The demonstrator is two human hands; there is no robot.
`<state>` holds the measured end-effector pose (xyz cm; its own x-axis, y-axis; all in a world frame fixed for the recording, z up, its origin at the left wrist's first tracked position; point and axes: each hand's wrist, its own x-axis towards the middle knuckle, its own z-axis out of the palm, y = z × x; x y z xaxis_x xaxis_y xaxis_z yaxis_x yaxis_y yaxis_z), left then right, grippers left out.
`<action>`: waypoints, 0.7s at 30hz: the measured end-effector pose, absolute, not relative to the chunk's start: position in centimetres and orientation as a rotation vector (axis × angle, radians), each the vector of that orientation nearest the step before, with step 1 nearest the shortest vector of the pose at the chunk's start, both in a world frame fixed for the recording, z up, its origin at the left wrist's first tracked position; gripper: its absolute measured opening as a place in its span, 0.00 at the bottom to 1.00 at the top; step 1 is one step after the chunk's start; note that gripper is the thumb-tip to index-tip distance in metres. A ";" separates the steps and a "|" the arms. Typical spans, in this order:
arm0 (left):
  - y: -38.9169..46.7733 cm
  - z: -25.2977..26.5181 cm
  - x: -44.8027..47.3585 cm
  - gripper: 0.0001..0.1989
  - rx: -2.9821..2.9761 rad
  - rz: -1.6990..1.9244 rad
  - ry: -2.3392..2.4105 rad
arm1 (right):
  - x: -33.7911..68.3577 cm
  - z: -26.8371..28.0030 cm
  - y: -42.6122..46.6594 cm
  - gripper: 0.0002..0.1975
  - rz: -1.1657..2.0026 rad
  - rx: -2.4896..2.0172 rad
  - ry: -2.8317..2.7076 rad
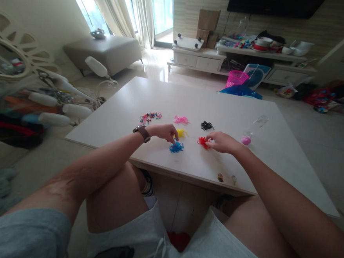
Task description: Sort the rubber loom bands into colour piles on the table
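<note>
My left hand (pixel 167 132), with a watch on its wrist, hangs over a pile of blue rubber bands (pixel 176 148). Its fingers are pinched, with a bit of blue at the tips. A yellow pile (pixel 182 133) lies just behind that hand, partly hidden by it. My right hand (pixel 220 142) reaches in from the right, thumb and finger closed at a pile of red rubber bands (pixel 203 142). Beyond the hands are a pink pile (pixel 181 120), a black pile (pixel 206 125) and a mixed-colour pile (pixel 151 117) of small bands.
On the white table (pixel 264 163) lie a pink object (pixel 246 140), clear plastic (pixel 261 120), a small yellow-and-dark figure (pixel 220 177) and a small clasp-like piece (pixel 233 180). A white lamp (pixel 96 66) borders the left side. Beyond stands a pink basket (pixel 236 78).
</note>
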<state>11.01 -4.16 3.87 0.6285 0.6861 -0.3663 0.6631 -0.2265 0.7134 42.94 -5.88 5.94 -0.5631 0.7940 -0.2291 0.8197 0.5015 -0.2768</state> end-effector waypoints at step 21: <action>-4.8 5.5 11.9 0.10 1.811 0.108 1.019 | 42.4 6.5 -6.3 0.11 -0.667 1.376 2.777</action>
